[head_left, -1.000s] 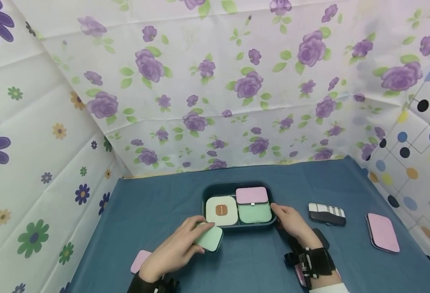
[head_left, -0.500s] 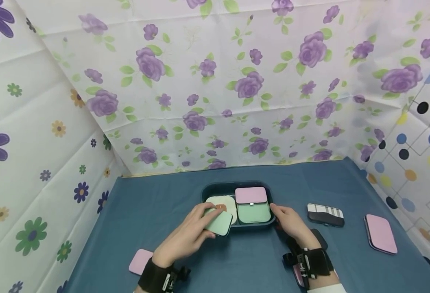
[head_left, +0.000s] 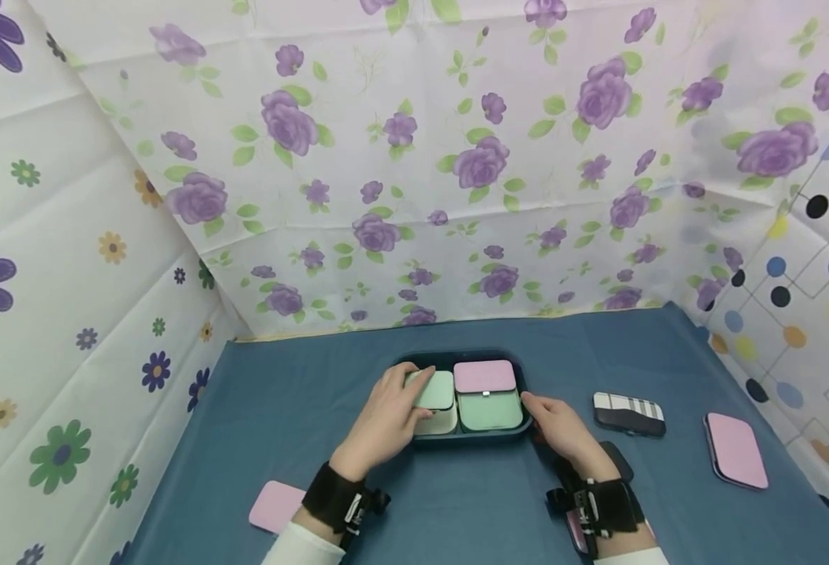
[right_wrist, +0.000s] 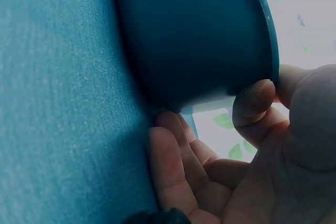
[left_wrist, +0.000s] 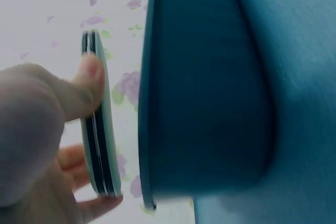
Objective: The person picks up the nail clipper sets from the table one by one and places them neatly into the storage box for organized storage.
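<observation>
left grip (head_left: 386,412) and the mint-green, flat, rounded-corner case (head_left: 435,389) with a dark edge have moved forward since the previous frame, from above the front rim to the back left part of the dark blue plastic tray (head_left: 456,441). the right grip (head_left: 562,424) has stayed at the tray's right end.

what counts now is height: the left wrist view shows the case apart from the tray rim, above it and nearly parallel, its edge only slightly slanted. from overhead it covers the back of the cream rounded-square box (head_left: 438,424), whose front strip shows nearer the person; whether the two touch cannot be told. the case's longer axis seems to run left to right, along the tray. it lies at the left grip's fingertips, on the hand's right, thumb and fingers pinching its sides. that hand is clearly the nearer; the right grip pinches the tray's wall, thumb over the rim, with the pink-and-mint box (head_left: 490,410) and its small pale clasp between.

on the tabletop (head_left: 301,400), a pink rounded case (head_left: 276,506) lies left of the left wrist, and a black-and-white striped case (head_left: 629,413) right of the tray. no brand or writing can be read; the cream box's brown label, visible earlier, is now hidden.
</observation>
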Motion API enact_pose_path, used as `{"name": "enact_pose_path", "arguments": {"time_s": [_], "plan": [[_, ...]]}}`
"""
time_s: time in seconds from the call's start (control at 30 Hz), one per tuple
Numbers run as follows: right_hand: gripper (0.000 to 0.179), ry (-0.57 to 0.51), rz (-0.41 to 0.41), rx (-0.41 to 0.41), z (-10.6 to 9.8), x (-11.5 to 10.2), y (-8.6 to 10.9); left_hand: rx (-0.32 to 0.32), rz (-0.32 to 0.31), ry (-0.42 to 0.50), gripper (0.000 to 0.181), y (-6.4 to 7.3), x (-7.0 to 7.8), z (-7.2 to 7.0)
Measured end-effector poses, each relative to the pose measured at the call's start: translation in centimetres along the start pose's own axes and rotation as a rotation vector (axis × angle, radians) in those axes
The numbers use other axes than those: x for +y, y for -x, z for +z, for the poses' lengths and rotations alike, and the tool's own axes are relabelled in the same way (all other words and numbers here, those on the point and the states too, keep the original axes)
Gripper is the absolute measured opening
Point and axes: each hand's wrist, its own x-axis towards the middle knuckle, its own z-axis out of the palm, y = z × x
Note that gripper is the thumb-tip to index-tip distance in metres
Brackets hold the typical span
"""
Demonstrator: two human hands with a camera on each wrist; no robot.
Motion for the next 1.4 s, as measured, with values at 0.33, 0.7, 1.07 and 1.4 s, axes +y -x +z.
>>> {"name": "enact_pose_path", "arguments": {"time_s": [0.33, 0.7, 1.07, 1.4], "plan": [[0.064, 0.007, 0.006, -0.013, 0.5, -0.2, 0.2, 0.013, -0.131, -0.177, 0.050, -2.1, 0.1, 1.9], [0.062, -0.005, 0.014, 0.002, -0.1, -0.1, 0.0, -0.017, -0.170, -0.142, 0.057, -3.2, 0.1, 3.8], [0.063, 0.003, 0.017, -0.013, -0.2, -0.4, 0.0, -0.058, -0.227, -0.083, 0.052, -3.4, -0.3, 4.1], [0.063, 0.016, 0.019, -0.003, -0.2, -0.3, 0.0, 0.015, -0.219, -0.022, 0.047, -3.2, -0.2, 4.4]]}}
